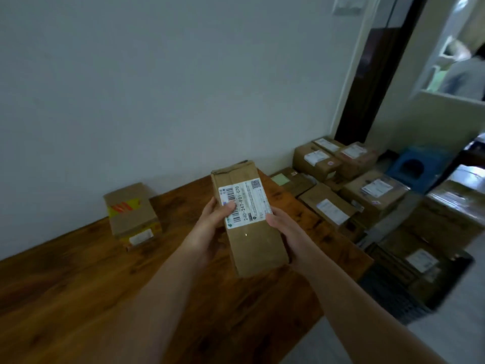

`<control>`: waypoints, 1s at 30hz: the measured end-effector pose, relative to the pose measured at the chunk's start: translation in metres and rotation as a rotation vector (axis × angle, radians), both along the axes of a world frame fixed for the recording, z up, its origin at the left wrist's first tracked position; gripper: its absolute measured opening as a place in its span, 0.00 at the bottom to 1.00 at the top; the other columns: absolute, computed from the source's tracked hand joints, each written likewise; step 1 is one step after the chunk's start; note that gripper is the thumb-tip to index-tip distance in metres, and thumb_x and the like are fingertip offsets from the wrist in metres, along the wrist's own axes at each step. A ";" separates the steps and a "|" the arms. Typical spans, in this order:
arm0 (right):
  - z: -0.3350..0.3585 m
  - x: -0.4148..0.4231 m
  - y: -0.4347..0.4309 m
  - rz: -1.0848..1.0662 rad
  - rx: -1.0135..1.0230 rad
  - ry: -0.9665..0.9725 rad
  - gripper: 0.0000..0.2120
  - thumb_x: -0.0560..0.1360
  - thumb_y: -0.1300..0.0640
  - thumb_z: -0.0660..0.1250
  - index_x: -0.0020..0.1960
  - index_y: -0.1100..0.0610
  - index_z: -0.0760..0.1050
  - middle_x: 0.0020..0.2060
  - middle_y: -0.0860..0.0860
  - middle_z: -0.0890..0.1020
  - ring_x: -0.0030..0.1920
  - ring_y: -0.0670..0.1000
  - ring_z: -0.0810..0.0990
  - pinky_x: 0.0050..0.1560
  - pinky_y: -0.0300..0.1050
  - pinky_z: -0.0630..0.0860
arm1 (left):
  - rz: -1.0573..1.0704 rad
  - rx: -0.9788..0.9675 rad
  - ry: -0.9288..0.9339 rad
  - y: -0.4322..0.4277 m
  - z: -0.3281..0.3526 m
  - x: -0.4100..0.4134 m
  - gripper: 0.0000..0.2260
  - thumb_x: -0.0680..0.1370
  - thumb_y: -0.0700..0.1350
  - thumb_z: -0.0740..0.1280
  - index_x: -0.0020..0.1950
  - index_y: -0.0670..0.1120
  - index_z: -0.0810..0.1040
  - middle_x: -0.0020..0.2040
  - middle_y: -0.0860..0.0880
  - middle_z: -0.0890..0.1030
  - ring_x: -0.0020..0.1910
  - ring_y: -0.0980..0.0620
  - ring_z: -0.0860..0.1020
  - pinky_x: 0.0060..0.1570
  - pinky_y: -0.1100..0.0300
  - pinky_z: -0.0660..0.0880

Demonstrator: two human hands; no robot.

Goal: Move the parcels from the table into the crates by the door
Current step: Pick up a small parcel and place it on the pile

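I hold a long brown cardboard parcel (252, 240) with a white barcode label above the wooden table (78, 285). My left hand (210, 227) grips its left side, thumb lying over the label. My right hand (283, 232) grips its right side, fingers curled under the parcel. A second parcel (131, 214), brown with yellow tape and red marks, sits on the table near the wall at the left. A dark crate (388, 298) stands on the floor just past the table's right end, with labelled parcels in it.
Many labelled cardboard boxes (372, 195) are piled on the floor to the right, reaching a dark door frame (367, 88). A blue stool (414, 166) stands behind them. A person (462, 74) shows through an opening at the upper right. A plain wall runs behind the table.
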State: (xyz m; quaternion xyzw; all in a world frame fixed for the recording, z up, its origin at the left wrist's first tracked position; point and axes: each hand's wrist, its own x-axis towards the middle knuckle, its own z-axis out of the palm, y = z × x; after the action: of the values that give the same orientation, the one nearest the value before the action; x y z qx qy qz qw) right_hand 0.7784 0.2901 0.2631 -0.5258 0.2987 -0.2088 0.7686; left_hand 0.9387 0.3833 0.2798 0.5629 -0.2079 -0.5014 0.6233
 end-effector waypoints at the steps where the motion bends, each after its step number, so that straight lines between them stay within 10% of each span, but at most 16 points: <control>1: -0.002 -0.017 -0.012 -0.025 -0.008 0.010 0.41 0.62 0.42 0.74 0.71 0.52 0.67 0.61 0.55 0.79 0.58 0.57 0.80 0.55 0.57 0.78 | -0.011 0.007 -0.008 -0.014 -0.003 -0.015 0.36 0.64 0.56 0.75 0.70 0.53 0.69 0.56 0.47 0.83 0.55 0.45 0.81 0.52 0.46 0.77; 13: -0.016 -0.190 -0.158 -0.043 -0.003 0.143 0.40 0.61 0.41 0.74 0.70 0.51 0.69 0.60 0.53 0.79 0.59 0.54 0.79 0.60 0.56 0.76 | -0.003 0.036 0.097 -0.166 -0.041 -0.182 0.51 0.52 0.60 0.81 0.71 0.51 0.68 0.58 0.44 0.82 0.57 0.41 0.80 0.60 0.38 0.73; 18: -0.017 -0.197 -0.199 -0.038 0.033 0.187 0.22 0.76 0.50 0.67 0.68 0.51 0.70 0.56 0.50 0.79 0.55 0.51 0.79 0.52 0.47 0.78 | 0.103 0.098 0.077 -0.209 -0.048 -0.196 0.47 0.55 0.56 0.80 0.71 0.50 0.68 0.57 0.45 0.82 0.55 0.43 0.81 0.56 0.43 0.77; 30: -0.030 -0.168 -0.359 0.070 -0.369 0.419 0.24 0.77 0.55 0.67 0.71 0.48 0.66 0.63 0.47 0.76 0.63 0.48 0.74 0.64 0.51 0.73 | 0.249 0.202 0.151 -0.367 -0.078 -0.186 0.31 0.72 0.52 0.73 0.72 0.50 0.67 0.58 0.47 0.81 0.53 0.46 0.80 0.47 0.50 0.77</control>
State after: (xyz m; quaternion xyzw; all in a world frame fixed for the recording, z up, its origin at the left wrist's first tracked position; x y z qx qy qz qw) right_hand 0.6105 -0.0690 0.2332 -0.6987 0.3896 -0.1195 0.5881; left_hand 0.7528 0.0167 0.2022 0.6049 -0.0376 -0.4794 0.6347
